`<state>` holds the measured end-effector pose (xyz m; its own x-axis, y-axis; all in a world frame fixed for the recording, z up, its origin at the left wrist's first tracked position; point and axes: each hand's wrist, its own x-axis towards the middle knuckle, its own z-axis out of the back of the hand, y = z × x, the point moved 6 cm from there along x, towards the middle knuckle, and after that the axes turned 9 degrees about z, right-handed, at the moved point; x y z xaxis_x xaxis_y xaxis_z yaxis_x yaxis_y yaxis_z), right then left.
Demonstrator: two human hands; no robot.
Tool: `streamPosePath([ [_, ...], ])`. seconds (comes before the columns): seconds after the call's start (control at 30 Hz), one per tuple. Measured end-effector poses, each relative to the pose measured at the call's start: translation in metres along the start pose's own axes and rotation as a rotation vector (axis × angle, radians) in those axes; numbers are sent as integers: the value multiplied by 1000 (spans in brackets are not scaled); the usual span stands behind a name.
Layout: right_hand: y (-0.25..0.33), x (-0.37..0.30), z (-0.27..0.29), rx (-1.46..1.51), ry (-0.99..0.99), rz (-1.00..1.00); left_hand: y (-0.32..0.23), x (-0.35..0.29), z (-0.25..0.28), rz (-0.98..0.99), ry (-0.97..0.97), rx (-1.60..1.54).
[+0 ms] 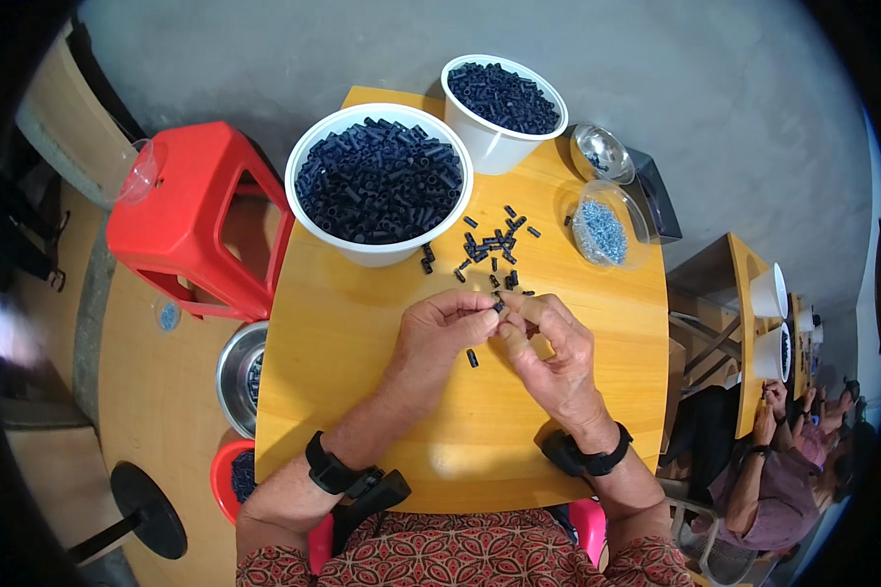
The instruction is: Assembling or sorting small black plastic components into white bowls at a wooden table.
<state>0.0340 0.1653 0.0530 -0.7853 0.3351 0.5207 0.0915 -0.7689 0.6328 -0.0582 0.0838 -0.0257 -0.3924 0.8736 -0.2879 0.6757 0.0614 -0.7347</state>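
Working over a smooth yellow wooden bench (pixel 607 323) with both hands bare, wearing a black strap (pixel 328 470) on the left wrist and another black strap (pixel 607 455) on the right. With the left hand (pixel 429 338), pinching a small black tubular piece (pixel 498 305) just above the bench, with fingers closed on it between thumb and forefinger. With the right hand (pixel 556 357), meeting the same piece from the other side, with fingers bent and tips drawn in near the thumb; cannot tell whether gripping it or only touching it. Can see a single loose black piece (pixel 473 358) on the bench between the hands, and a scatter of similar black pieces (pixel 500 237) just beyond the fingertips. Farther back, can see a large round white plastic tub (pixel 372 256) heaped with such pieces, and behind it, to the right, a second white tub (pixel 489 155), likewise full. At the right, can make out a clear round plastic container (pixel 644 245) of tiny silvery parts, beside a shiny steel bowl (pixel 612 147). Left of the bench, can see a red plastic stool (pixel 181 196) and, nearer, another steel bowl (pixel 227 382), partly hidden by the bench edge.
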Motion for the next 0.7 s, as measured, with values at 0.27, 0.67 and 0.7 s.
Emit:
streamPosePath([
  [0.27,11,14,0,-243,148,253,4,-1,0,204,-27,-88],
  [0.67,12,23,9,-72,221,184,-6,-2,4,193,15,102],
  [0.7,10,22,10,-74,221,181,-7,-3,0,165,16,69],
])
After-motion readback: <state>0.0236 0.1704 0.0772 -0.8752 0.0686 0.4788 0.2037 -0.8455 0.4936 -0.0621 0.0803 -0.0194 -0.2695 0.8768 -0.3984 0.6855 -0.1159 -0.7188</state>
